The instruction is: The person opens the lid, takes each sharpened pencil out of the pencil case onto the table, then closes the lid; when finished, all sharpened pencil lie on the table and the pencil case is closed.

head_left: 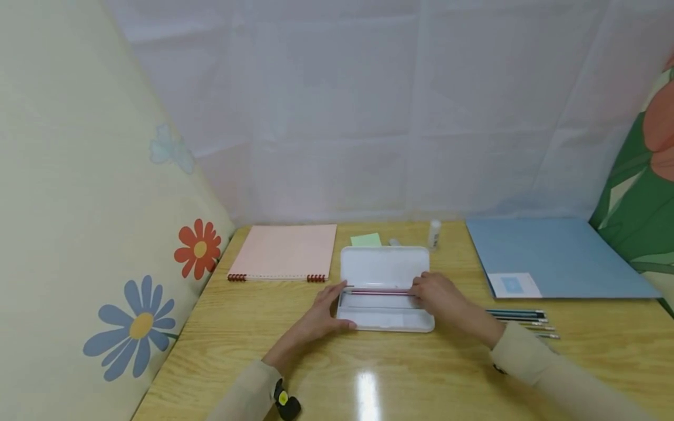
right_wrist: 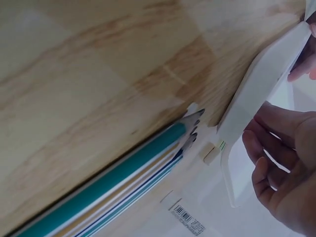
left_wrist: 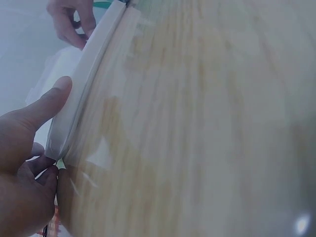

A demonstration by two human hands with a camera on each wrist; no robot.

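A white pencil case (head_left: 387,320) lies open on the table, its lid (head_left: 386,264) tilted back. Inside, along the hinge side, lies a slim reddish pencil (head_left: 379,291). My right hand (head_left: 438,297) reaches into the case's right half and pinches the pencil's right end. In the right wrist view its curled fingers (right_wrist: 276,173) hide what they hold. My left hand (head_left: 322,314) grips the case's left end, thumb on the front corner and fingers at the back corner. The left wrist view shows the thumb (left_wrist: 52,101) along the case's wall (left_wrist: 81,94).
Several pencils (head_left: 518,316) lie right of the case, beneath the right forearm. A blue folder (head_left: 558,251) is at the back right, a pink spiral notebook (head_left: 286,251) at the back left. Behind the lid are green sticky notes (head_left: 365,240) and a standing glue stick (head_left: 434,235).
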